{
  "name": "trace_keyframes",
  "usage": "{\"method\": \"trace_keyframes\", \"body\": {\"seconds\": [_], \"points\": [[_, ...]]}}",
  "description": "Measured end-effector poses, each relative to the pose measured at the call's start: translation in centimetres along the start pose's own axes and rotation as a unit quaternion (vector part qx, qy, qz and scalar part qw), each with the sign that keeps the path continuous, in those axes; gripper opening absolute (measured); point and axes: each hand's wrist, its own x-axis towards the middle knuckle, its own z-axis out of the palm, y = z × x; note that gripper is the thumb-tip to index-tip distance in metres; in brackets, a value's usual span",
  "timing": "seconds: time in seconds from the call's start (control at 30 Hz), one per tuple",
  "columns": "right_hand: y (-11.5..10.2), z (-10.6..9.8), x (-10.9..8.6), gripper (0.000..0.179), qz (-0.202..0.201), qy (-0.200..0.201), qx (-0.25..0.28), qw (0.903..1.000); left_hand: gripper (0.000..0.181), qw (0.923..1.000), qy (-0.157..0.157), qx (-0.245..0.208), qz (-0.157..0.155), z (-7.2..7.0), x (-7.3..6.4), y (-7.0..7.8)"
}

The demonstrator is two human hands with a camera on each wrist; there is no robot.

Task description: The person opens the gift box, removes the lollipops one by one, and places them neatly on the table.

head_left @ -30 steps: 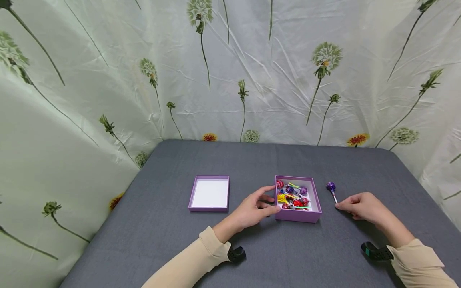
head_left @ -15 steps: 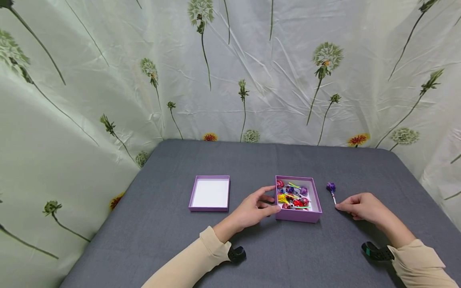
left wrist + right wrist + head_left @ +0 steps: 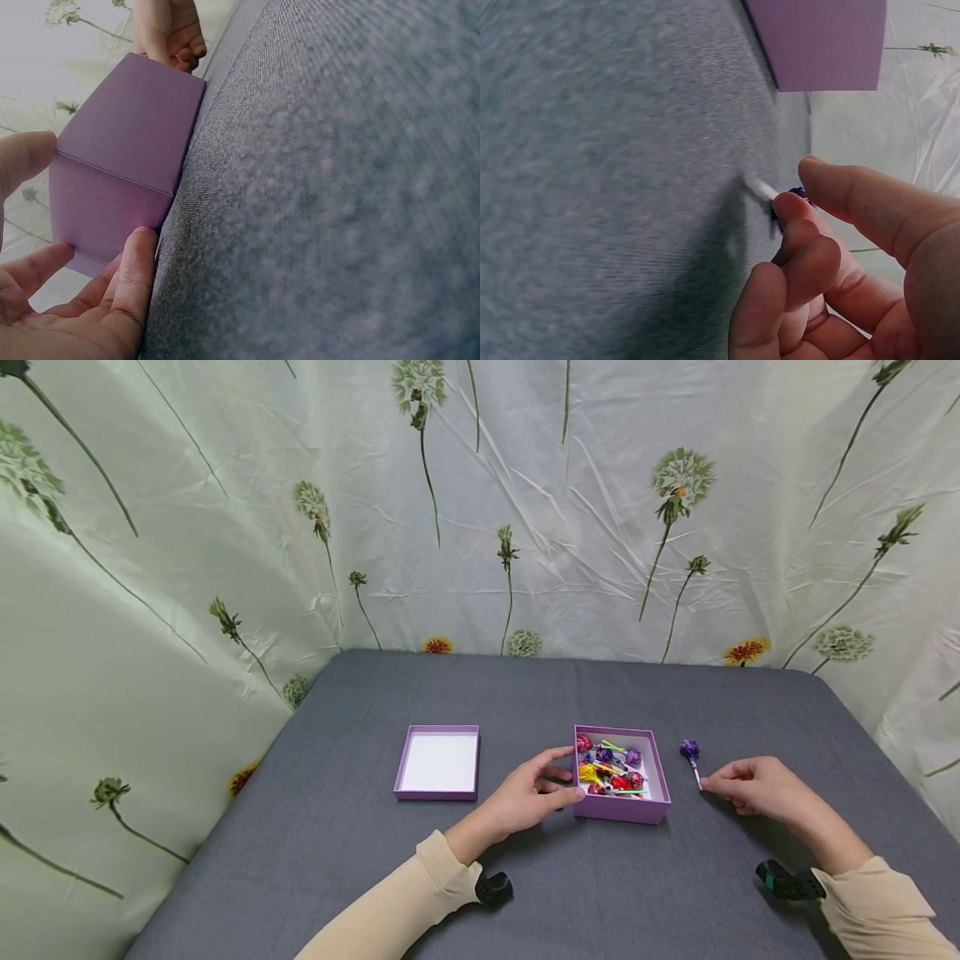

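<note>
A purple open box of wrapped lollipops stands right of centre in the head view. My left hand rests against its left side, thumb at the near corner and fingers spread along the wall. In the left wrist view the fingertips touch the purple wall low down. One purple lollipop lies on the table to the box's right, its stick pointing at me. My right hand is at the stick's end. In the right wrist view its thumb and index finger stand apart, with the white stick beyond them.
A shallow purple lid with a white inside lies left of the box. Grey cloth covers the table. A flower-print curtain hangs behind and at the sides. Each wrist wears a black band.
My right hand has shifted slightly right, a little off the lollipop's stick end, showing more of the stick. The left hand, box and lid look the same.
</note>
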Motion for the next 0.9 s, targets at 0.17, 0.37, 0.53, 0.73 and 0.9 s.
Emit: {"method": "trace_keyframes", "body": {"seconds": [0.17, 0.37, 0.53, 0.73, 0.9], "points": [[-0.8, -0.4, -0.1, 0.031, -0.010, 0.001, 0.005, 0.9999, 0.063, 1.0000, 0.002, 0.001, 0.001, 0.0, -0.1, 0.1], [-2.0, -1.0, 0.0, 0.033, -0.019, 0.001, -0.008, 0.9998, 0.063, 1.0000, 0.001, 0.002, 0.007, 0.1, -0.1, 0.1], [-3.2, -1.3, 0.2, 0.034, -0.025, 0.003, -0.004, 0.9997, 0.064, 0.9999, -0.002, 0.004, 0.010, 0.1, -0.1, 0.1], [-4.7, -1.4, 0.7, 0.036, -0.040, 0.009, -0.006, 0.9992, 0.065, 0.9999, -0.001, 0.007, 0.008, 0.0, -0.1, 0.0], [-6.3, -1.3, 1.2, 0.036, -0.056, 0.005, -0.022, 0.9982, 0.065, 1.0000, -0.001, 0.006, 0.008, 0.0, -0.1, 0.1]]}}
